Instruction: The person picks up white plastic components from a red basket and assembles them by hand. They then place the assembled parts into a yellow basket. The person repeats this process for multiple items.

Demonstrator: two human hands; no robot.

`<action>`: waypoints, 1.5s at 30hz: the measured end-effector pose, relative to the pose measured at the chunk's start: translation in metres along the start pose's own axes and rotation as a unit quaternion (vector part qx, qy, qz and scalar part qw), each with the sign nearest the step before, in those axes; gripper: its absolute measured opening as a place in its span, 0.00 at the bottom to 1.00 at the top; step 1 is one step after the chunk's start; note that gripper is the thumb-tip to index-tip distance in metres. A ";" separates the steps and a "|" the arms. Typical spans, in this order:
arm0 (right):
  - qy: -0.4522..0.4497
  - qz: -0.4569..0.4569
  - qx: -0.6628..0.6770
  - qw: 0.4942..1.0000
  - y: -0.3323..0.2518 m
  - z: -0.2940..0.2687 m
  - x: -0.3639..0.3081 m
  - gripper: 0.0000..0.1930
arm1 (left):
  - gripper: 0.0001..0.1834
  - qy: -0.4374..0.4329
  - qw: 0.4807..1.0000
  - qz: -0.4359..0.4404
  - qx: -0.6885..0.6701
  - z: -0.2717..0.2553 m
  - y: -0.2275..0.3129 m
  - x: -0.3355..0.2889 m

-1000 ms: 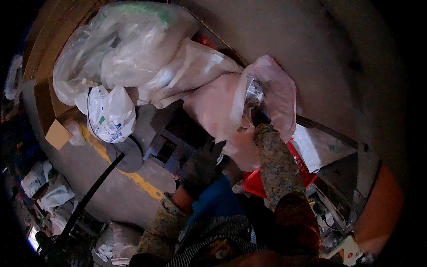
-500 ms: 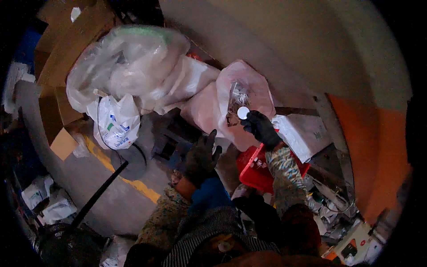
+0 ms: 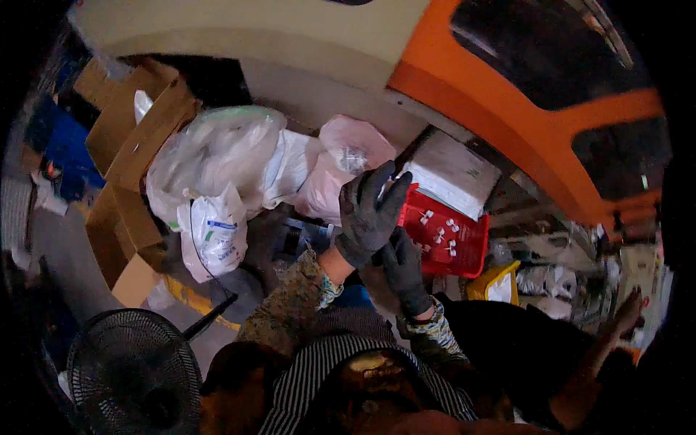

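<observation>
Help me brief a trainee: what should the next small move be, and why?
If free, the right hand might reach into the red bin: several white pieces lie inside, close by. I can't tell whether that hand already holds something.

The grey floor [image 3: 58, 254] carries 1 round dark base [image 3: 249, 288] and, apparently, a pink sack [image 3: 319, 194].

Far to your right, an orange panel [image 3: 428, 76] with dark windows [image 3: 536, 58] meets a cream panel [image 3: 290, 36]. On your left, a yellow line [image 3: 183, 296] marks the grey floor [image 3: 54, 246], dimly lit.
</observation>
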State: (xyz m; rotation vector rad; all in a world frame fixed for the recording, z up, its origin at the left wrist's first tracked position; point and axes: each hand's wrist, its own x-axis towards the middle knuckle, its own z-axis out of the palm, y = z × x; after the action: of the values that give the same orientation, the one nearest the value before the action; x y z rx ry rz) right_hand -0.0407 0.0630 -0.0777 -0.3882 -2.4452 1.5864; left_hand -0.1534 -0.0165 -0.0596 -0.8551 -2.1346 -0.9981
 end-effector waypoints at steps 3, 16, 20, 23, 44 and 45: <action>0.024 0.065 0.064 0.996 -0.012 -0.022 -0.044 0.09 | 0.18 -0.004 0.999 0.032 -0.037 -0.004 0.015 -0.003; 0.176 0.047 0.249 0.951 -0.108 -0.092 -0.128 0.10 | 0.18 -0.224 0.689 -0.278 -0.631 -0.031 0.078 0.005; 0.220 -0.013 0.225 0.949 -0.116 -0.116 -0.128 0.10 | 0.25 -0.292 0.580 -0.223 -0.727 -0.062 0.108 0.011; 0.239 -0.034 0.197 0.950 -0.115 -0.112 -0.127 0.13 | 0.25 -0.310 0.703 -0.169 -0.617 -0.075 0.122 0.011; 0.242 -0.168 -0.129 0.947 -0.119 -0.104 -0.125 0.18 | 0.28 -0.246 0.753 -0.113 -0.600 -0.090 0.138 -0.020; 0.243 -0.174 -0.119 0.947 -0.118 -0.105 -0.126 0.18 | 0.27 -0.259 0.741 -0.133 -0.605 -0.095 0.141 -0.018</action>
State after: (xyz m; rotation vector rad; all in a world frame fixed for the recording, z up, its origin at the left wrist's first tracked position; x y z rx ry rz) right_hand 0.0973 0.0665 0.0695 -0.3148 -2.1665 0.9241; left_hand -0.0105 -0.0279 0.0345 -1.5480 -1.8239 -2.6833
